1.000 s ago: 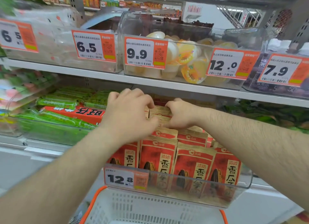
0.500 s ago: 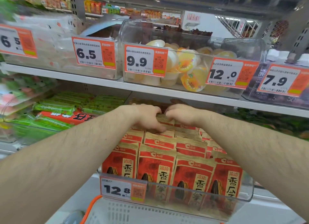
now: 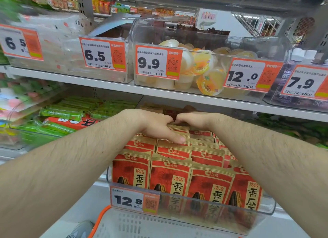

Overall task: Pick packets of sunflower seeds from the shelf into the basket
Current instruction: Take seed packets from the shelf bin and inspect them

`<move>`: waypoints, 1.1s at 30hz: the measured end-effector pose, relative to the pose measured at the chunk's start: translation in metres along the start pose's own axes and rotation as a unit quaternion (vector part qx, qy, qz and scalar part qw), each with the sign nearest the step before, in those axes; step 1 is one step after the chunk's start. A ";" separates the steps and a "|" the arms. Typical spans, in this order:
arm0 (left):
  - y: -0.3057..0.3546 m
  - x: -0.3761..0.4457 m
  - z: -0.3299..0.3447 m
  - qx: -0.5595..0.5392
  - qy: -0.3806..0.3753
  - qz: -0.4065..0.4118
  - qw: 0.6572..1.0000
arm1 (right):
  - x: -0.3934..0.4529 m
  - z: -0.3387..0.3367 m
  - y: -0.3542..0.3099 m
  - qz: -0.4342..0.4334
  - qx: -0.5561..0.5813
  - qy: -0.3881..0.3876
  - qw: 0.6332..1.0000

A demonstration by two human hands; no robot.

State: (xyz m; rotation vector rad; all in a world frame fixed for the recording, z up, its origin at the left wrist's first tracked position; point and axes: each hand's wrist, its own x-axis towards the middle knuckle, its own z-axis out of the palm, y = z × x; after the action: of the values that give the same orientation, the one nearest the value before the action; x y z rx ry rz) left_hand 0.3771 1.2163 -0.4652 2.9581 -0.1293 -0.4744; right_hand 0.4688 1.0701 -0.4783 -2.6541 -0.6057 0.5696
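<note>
Reaching deep under the upper shelf (image 3: 113,86), both hands meet at the back rows of the sunflower seed packets (image 3: 170,174), which stand upright in a clear bin (image 3: 266,210) on the lower shelf. The left hand (image 3: 156,126) lies over the packet tops with its thumb stretched flat along one top edge; its other fingers curl down behind the rows and are hidden, so what they grip cannot be told. The right hand (image 3: 191,119) is curled, knuckles up, its fingertips out of sight among the rear packets; whether it holds one is unclear. The two hands touch or nearly touch. A price tag (image 3: 134,199) reading 12.8 covers part of the front packets. The white basket (image 3: 142,225) with its orange rim sits below the bin, cut off by the frame's bottom edge.
</note>
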 end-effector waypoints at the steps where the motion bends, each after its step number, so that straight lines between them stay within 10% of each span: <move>1: -0.001 -0.002 0.000 -0.003 -0.012 0.006 1.000 | -0.001 0.000 0.000 -0.004 0.000 0.000 1.000; 16: 0.004 -0.012 -0.005 -0.030 -0.086 0.002 0.996 | -0.050 0.009 0.003 -0.083 -0.264 0.088 0.957; 23: -0.001 -0.011 0.000 -0.102 -0.087 0.018 0.991 | -0.096 0.018 0.017 -0.174 -0.156 0.265 0.936; 33: 0.007 -0.025 0.004 -0.178 0.026 0.007 0.984 | -0.122 0.012 0.019 -0.248 0.087 0.609 0.748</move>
State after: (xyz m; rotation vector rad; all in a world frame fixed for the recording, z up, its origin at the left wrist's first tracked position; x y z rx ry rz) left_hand 0.3513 1.2115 -0.4601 2.6137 -0.0523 -0.3719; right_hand 0.3689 0.9993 -0.4599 -1.9169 -0.6757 -1.1328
